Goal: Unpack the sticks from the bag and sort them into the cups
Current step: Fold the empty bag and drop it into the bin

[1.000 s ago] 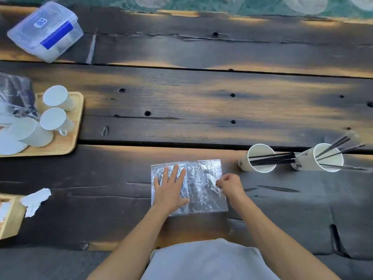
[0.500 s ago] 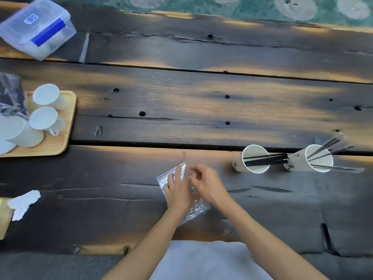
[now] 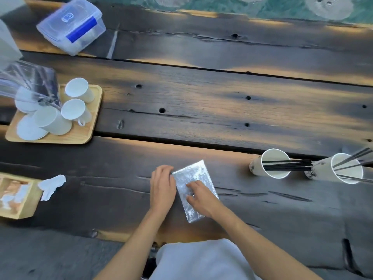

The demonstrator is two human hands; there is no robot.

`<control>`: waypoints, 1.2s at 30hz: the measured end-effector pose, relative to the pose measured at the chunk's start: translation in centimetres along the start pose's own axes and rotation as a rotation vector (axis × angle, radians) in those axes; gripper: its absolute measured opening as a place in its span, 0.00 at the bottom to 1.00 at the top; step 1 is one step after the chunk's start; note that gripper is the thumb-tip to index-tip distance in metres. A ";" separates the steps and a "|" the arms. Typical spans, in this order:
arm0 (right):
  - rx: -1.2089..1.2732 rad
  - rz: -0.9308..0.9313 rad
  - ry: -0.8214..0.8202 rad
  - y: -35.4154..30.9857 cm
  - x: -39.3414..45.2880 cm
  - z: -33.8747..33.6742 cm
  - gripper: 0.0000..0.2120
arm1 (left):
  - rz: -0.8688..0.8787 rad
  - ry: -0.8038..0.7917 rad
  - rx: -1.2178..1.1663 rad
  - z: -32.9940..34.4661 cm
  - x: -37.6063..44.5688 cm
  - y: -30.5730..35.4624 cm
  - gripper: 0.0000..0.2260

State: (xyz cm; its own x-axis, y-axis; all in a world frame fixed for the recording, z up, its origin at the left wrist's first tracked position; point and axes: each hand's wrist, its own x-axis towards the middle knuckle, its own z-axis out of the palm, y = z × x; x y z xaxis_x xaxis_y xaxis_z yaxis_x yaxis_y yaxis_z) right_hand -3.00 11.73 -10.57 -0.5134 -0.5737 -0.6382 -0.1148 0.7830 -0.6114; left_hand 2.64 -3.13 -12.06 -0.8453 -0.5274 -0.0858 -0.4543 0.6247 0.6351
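Note:
A clear crinkled plastic bag (image 3: 196, 174) lies folded into a narrow strip on the dark wooden table, with no sticks visible in it. My left hand (image 3: 162, 185) grips its upper left edge with curled fingers. My right hand (image 3: 199, 196) presses flat on the middle of it. To the right stand two white paper cups: the nearer cup (image 3: 276, 156) holds black sticks (image 3: 288, 166) that lean rightward, and the farther cup (image 3: 346, 168) at the frame's edge holds several thinner dark sticks.
A wooden tray (image 3: 86, 136) with white cups and a clear plastic wrapper (image 3: 30, 81) sits at the left. Behind it lies a clear lidded box (image 3: 70, 27) with a blue latch. A small wooden box (image 3: 18, 199) and crumpled white paper (image 3: 51, 185) are at near left.
The bag lay spread flat under both hands a second ago. It has been folded over into a narrow strip, and my right hand now presses on top of it.

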 end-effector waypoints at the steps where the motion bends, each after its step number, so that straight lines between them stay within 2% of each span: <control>1: 0.001 -0.005 -0.001 0.2 0.1 0.1 0.24 | 0.082 -0.031 0.057 0.3 0.3 0.3 0.11; 3: 0.013 -0.008 0.000 0.6 0.1 0.0 0.23 | 0.230 -0.120 0.141 1.2 1.0 1.0 0.11; 5: 0.093 0.005 0.020 0.8 0.3 -0.1 0.21 | 0.284 -0.225 0.151 2.3 2.1 1.9 0.11; 8: 0.427 0.139 0.112 1.3 0.3 -0.6 0.18 | 0.164 -0.380 0.062 3.7 3.8 3.0 0.12; 11: 0.884 0.388 0.208 3.0 0.1 -1.0 0.11 | -0.027 -0.468 0.046 4.2 5.1 2.8 0.12; 14: 1.003 0.554 0.307 4.9 -0.6 -1.4 0.06 | -0.079 -0.471 0.036 4.1 5.7 2.9 0.08; 17: 0.973 0.629 0.367 6.1 -1.0 -1.3 0.08 | -0.132 -0.474 0.085 4.4 5.9 3.3 0.04; 21: 0.838 0.627 0.382 6.5 -0.5 -1.3 0.09 | -0.251 -0.430 0.263 4.7 5.7 4.0 0.04; 24: 0.478 0.560 0.447 6.5 -0.2 -1.8 0.08 | -0.328 -0.407 0.355 4.4 5.1 4.3 0.10; 31: -0.005 0.265 0.490 7.9 -0.5 -2.6 0.12 | -0.508 -0.391 0.293 3.5 1.5 3.1 0.13; 33: -0.092 0.243 0.482 8.0 -0.5 -2.6 0.12 | -0.448 -0.417 0.399 3.1 1.2 3.3 0.11; 36: -0.207 0.212 0.465 7.9 -0.2 -2.8 0.13 | -0.116 -0.362 0.506 3.0 1.9 3.3 0.06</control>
State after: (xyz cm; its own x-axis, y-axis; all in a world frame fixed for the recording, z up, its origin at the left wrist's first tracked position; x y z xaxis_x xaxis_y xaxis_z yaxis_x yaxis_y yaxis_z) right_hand -6.20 18.75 -13.96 -0.8599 -0.2680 -0.4344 -0.1086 0.9277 -0.3572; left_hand -1.34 -0.40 -12.40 -0.7843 -0.4350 -0.4424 -0.5504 0.8169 0.1724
